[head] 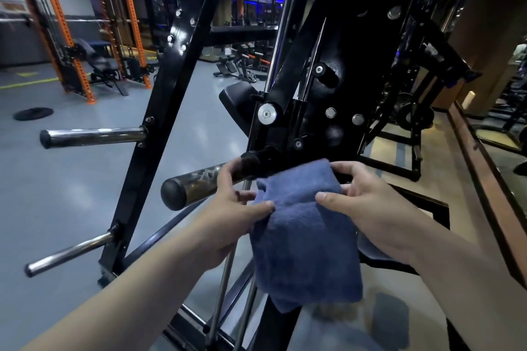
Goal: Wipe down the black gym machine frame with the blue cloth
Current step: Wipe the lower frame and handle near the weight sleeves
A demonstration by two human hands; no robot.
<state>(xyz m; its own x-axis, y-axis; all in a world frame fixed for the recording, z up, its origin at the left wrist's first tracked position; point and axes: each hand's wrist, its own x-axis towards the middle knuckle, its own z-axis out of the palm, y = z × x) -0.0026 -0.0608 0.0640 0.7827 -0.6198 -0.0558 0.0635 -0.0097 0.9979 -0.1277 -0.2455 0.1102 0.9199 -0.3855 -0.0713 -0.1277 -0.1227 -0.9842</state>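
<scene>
The blue cloth (pixel 305 236) hangs folded in front of the black gym machine frame (pixel 322 45), low in the middle of the view. My left hand (pixel 228 214) pinches its left edge between thumb and fingers. My right hand (pixel 368 205) grips its right upper edge, thumb on the front and fingers behind. The cloth's top lies against the frame just below a plate with silver bolts (pixel 330 113). A slanted black frame post (pixel 159 111) stands to the left.
Chrome weight pegs (pixel 94 137) (pixel 68 253) stick out left from the slanted post, and a thicker bar (pixel 199 182) points toward me beside my left hand. An orange rack (pixel 77 37) stands far left. A weight plate (pixel 33 113) lies on the grey floor.
</scene>
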